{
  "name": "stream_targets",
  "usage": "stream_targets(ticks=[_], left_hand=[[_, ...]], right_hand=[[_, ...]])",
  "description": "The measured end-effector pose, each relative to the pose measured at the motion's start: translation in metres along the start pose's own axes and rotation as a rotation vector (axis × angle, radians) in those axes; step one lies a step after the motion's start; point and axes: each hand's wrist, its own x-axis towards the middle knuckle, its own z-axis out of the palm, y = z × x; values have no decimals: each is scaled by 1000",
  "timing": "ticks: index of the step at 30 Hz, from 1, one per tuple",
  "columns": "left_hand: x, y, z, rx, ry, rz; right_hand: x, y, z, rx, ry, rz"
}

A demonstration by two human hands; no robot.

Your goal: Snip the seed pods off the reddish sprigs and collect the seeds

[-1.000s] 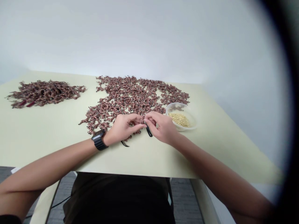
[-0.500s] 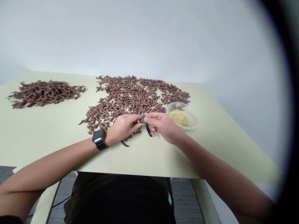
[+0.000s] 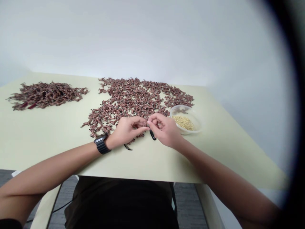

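Note:
My left hand (image 3: pixel 128 128) and my right hand (image 3: pixel 165 130) meet fingertip to fingertip at the near edge of a wide spread of small reddish-brown pieces (image 3: pixel 135 95). Both are closed in a pinch; whatever lies between the fingertips is too small to make out. A black curved object (image 3: pixel 152 135) shows just under my right hand's fingers, partly covered. Another thin dark curved piece (image 3: pixel 128 147) lies on the table below my left hand. Beside my right hand stands a clear round bowl (image 3: pixel 197 127) with small yellow bits (image 3: pixel 183 122) in it.
A second, denser pile of brown pieces (image 3: pixel 47 94) lies at the far left of the pale yellow table (image 3: pixel 147 162), with dark red bits at its front. A pale wall (image 3: pixel 152 38) rises behind the table. My left wrist wears a black watch (image 3: pixel 102 143).
My right hand's fingers have curled in more, covering more of the black curved object. My left wrist has turned slightly, so the watch face shows less. Both hands stay at nearly the same spot.

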Motion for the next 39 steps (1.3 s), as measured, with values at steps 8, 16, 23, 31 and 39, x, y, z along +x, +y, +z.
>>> stream_targets(ticks=[8,16,23,31,39], left_hand=[[-2,-17,0,474,62,323],[2,-4,-3,159,58,22],[1,-2,-1,68,31,-11],[0,-15,-3,513,52,357],[1,-11,-4,333,37,143]], right_hand=[[4,-8,1,733,-177,516],[5,1,-3,258,-29,193],[5,6,-6,-133,-17,-106],[3,-3,3,609,-142,436],[6,2,-3,355,-136,268]])
